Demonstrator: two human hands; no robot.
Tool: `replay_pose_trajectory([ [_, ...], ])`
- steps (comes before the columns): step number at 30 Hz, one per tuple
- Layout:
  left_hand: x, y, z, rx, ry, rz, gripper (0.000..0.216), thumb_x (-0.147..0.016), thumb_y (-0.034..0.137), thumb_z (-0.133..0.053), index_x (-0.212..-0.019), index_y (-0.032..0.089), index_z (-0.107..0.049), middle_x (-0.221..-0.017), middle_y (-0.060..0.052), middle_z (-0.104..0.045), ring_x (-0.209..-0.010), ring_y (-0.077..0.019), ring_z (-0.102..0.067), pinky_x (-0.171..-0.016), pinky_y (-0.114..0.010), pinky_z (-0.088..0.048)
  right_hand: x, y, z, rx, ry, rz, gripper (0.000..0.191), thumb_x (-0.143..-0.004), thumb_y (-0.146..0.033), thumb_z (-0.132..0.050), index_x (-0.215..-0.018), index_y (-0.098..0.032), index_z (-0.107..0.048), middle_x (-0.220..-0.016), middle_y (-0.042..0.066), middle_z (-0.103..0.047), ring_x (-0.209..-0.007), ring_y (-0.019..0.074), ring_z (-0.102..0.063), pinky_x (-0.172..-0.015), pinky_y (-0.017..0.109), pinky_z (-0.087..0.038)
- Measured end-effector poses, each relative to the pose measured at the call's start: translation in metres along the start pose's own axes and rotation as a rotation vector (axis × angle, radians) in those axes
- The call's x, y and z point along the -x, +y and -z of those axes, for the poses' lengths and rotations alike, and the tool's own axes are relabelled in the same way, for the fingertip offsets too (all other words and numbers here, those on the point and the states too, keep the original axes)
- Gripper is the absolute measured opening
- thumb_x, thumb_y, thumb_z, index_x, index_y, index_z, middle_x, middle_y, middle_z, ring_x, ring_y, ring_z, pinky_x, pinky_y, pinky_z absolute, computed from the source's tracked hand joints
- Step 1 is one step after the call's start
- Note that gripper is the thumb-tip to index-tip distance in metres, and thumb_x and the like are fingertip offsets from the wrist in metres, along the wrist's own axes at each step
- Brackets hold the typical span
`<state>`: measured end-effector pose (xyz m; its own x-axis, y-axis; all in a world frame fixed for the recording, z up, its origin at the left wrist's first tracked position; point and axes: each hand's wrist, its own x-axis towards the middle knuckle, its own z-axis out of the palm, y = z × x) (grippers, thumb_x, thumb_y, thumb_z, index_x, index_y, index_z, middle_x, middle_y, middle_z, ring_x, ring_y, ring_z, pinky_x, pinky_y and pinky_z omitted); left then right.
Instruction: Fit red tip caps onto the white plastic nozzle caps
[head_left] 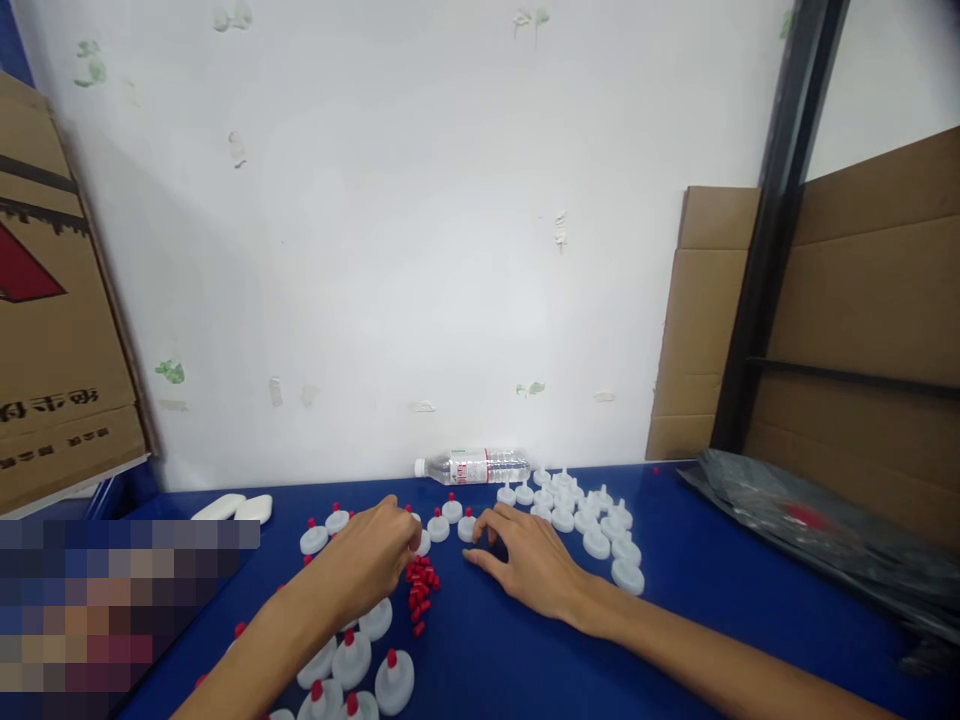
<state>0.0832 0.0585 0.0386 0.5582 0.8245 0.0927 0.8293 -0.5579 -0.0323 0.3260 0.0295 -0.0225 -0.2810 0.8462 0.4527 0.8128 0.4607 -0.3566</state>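
My left hand [373, 562] rests on the blue table [712, 620] with its fingers curled at a white cap; what they pinch is hidden. A small heap of red tips [421, 590] lies just right of it. My right hand [532, 562] lies flatter, fingers stretched toward a white cap with a red tip [466, 526]. White caps without tips [592, 520] cluster beyond the right hand. Capped ones with red tips [360, 660] sit beneath my left forearm.
A clear water bottle [472, 467] lies on its side at the wall. Two white oval pieces [232, 508] lie at the back left. Cardboard boxes [52, 330] stand left and right; a dark plastic bag [825, 540] lies at the right.
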Motion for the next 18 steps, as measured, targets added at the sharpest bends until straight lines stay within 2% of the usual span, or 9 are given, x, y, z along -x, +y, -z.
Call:
replay_pose_trajectory([
  [4, 0.002, 0.001, 0.002, 0.002, -0.052, 0.025, 0.022, -0.088, 0.008, -0.058, -0.093, 0.022, -0.075, -0.1, -0.012, -0.07, -0.09, -0.0294, -0.069, -0.072, -0.036, -0.046, -0.001, 0.003, 0.0, 0.065, 0.037, 0.028, 0.014, -0.101, -0.034, -0.057, -0.107, -0.027, -0.067, -0.099, 0.001, -0.069, -0.082, 0.0193, -0.068, -0.071, 0.033, -0.051],
  [7, 0.003, 0.003, 0.006, 0.008, -0.087, 0.044, 0.022, -0.087, 0.009, -0.06, -0.098, 0.021, -0.075, -0.104, -0.013, -0.071, -0.092, -0.0293, -0.07, -0.076, -0.037, -0.048, -0.002, 0.011, 0.004, 0.136, 0.088, 0.053, 0.022, -0.104, -0.027, -0.047, -0.113, -0.024, -0.067, -0.112, 0.006, -0.069, -0.103, 0.0241, -0.066, -0.086, 0.039, -0.053],
  [10, 0.004, 0.006, 0.01, 0.019, -0.117, 0.057, 0.022, -0.087, 0.011, -0.062, -0.103, 0.02, -0.075, -0.108, -0.013, -0.072, -0.093, -0.029, -0.071, -0.075, -0.035, -0.049, -0.005, 0.022, 0.007, 0.211, 0.114, 0.089, 0.031, -0.104, -0.027, -0.047, -0.128, -0.021, -0.066, -0.139, 0.013, -0.061, -0.135, 0.0326, -0.051, -0.112, 0.052, -0.04],
  [12, 0.006, 0.007, 0.011, 0.025, -0.131, 0.057, 0.02, -0.086, 0.01, -0.063, -0.099, 0.019, -0.075, -0.105, -0.013, -0.073, -0.093, -0.0292, -0.072, -0.074, -0.035, -0.049, -0.007, 0.029, 0.006, 0.248, 0.112, 0.097, 0.039, -0.104, -0.031, -0.048, -0.138, -0.017, -0.061, -0.15, 0.017, -0.053, -0.145, 0.0371, -0.04, -0.119, 0.059, -0.03],
  [15, 0.007, 0.008, 0.011, 0.031, -0.127, 0.048, 0.018, -0.084, 0.008, -0.063, -0.093, 0.018, -0.075, -0.103, -0.013, -0.074, -0.093, -0.0301, -0.072, -0.073, -0.035, -0.048, -0.008, 0.036, 0.003, 0.275, 0.089, 0.111, 0.044, -0.105, -0.034, -0.048, -0.141, -0.011, -0.059, -0.15, 0.023, -0.053, -0.144, 0.0395, -0.042, -0.119, 0.063, -0.03],
  [18, 0.006, 0.007, 0.008, 0.035, -0.119, 0.037, 0.019, -0.084, 0.007, -0.062, -0.09, 0.019, -0.075, -0.102, -0.013, -0.075, -0.092, -0.0303, -0.072, -0.07, -0.035, -0.047, -0.008, 0.034, 0.004, 0.272, 0.068, 0.158, 0.039, -0.105, -0.027, -0.045, -0.136, -0.011, -0.062, -0.142, 0.022, -0.059, -0.138, 0.0366, -0.05, -0.117, 0.06, -0.036],
])
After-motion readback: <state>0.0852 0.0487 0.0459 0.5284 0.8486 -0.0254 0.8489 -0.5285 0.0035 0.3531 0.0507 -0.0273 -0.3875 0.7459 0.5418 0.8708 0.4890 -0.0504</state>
